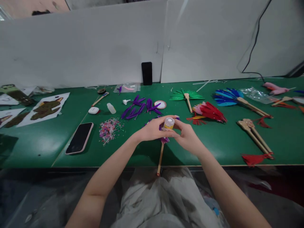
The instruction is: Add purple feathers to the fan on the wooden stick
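A small clear bottle (169,123) with a yellow label stands between my hands, its flat round end facing up at me. My left hand (153,129) wraps round it from the left, thumb in front. From the other side my right hand (189,136) closes in with its fingers curled against the bottle; its fingertips are partly hidden. Below both hands lies a purple feather fan, whose thin wooden handle (160,158) sticks out over the table's front edge. The hands cover most of its feathers. Loose purple feathers (134,110) lie just beyond.
Left of my hands are a pile of colourful bits (109,129), a phone (80,138) and a small white bottle (111,108). Green (187,97), red (210,111) and blue (229,97) feather fans lie rightward. Another phone (147,73) leans against the white partition (106,47).
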{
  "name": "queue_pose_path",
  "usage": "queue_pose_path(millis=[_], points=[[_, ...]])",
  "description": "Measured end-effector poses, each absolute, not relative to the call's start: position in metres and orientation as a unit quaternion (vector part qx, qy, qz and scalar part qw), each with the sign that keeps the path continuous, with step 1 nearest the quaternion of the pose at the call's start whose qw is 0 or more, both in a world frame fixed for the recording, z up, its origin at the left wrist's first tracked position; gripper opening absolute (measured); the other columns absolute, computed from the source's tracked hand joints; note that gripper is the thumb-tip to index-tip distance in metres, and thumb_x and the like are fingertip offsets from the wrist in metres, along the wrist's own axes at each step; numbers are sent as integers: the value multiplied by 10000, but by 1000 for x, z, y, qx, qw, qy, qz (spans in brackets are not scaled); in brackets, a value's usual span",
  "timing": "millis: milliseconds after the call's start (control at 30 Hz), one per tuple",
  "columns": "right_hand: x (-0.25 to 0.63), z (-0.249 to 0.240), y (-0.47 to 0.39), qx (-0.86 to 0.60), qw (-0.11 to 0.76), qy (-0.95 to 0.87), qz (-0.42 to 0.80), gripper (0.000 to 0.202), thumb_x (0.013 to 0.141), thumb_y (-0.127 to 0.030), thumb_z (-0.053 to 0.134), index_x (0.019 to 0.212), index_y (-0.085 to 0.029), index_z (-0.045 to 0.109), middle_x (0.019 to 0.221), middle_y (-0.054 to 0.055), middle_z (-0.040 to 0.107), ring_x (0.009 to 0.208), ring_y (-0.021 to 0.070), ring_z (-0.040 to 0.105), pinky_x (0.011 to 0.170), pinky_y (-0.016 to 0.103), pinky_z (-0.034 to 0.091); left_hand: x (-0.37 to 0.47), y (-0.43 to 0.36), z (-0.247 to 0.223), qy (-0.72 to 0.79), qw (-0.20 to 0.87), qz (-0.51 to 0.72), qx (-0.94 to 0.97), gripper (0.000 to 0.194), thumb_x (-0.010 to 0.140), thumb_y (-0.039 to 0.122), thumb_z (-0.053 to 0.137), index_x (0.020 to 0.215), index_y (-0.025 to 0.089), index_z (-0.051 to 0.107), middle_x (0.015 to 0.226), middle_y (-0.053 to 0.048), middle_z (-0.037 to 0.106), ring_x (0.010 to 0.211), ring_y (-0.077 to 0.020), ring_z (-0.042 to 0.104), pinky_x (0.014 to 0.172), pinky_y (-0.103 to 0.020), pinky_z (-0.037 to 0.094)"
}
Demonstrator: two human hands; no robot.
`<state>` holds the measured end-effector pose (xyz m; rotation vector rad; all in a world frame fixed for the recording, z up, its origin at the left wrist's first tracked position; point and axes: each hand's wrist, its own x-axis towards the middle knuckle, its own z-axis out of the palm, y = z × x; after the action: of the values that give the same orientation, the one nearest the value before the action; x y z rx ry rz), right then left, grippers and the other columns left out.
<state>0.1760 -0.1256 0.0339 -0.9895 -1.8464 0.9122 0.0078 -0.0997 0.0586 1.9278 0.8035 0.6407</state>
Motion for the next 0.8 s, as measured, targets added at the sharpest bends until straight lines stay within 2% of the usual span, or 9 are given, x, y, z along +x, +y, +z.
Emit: queue_pose_path(millis=[133,233,367,533,667,800], points=[[179,32,-128,-404,415,-754,308,292,775,-166,516,1056,-141,592,991,101,713,905,252,674,747,330,529,13,-101,58,327,477,272,769,593,747,356,691,1286,188,508,1138,-59,655,1023,-230,614,862,-300,475],[179,31,-127,-404,432,-754,288,352,702,-93,459,1020,-152,597,984,95,713,896,244,676,752,333,525,16,-102,57,338,474,296,757,551,729,328,703,1235,174,551,1051,-55,675,932,-217,631,792,-288,490],[178,30,-125,-410,432,-757,269,380,687,-97,449,1023,-163,613,977,89,721,884,254,682,749,355,526,20,-102,55,342,478,321,742,475,716,315,711,1153,165,597,1012,-57,679,889,-207,635,763,-280,499],[180,29,-124,-422,439,-741,284,349,700,-116,485,1001,-163,657,950,75,735,865,262,690,747,351,526,21,-103,53,332,487,345,730,404,729,277,705,1099,142,615,1043,-82,681,953,-221,636,834,-301,495],[179,25,-122,-429,453,-714,318,308,710,-150,520,975,-168,677,869,54,743,837,258,697,725,339,532,20,-101,51,319,490,352,731,402,742,282,698,1099,118,616,1045,-99,685,951,-222,640,842,-302,495],[177,21,-121,-444,469,-708,287,267,700,-163,534,914,-168,694,813,51,748,784,248,703,668,308,529,18,-96,47,305,464,337,760,425,754,322,694,1124,131,612,1080,-96,679,982,-231,635,850,-303,489]])
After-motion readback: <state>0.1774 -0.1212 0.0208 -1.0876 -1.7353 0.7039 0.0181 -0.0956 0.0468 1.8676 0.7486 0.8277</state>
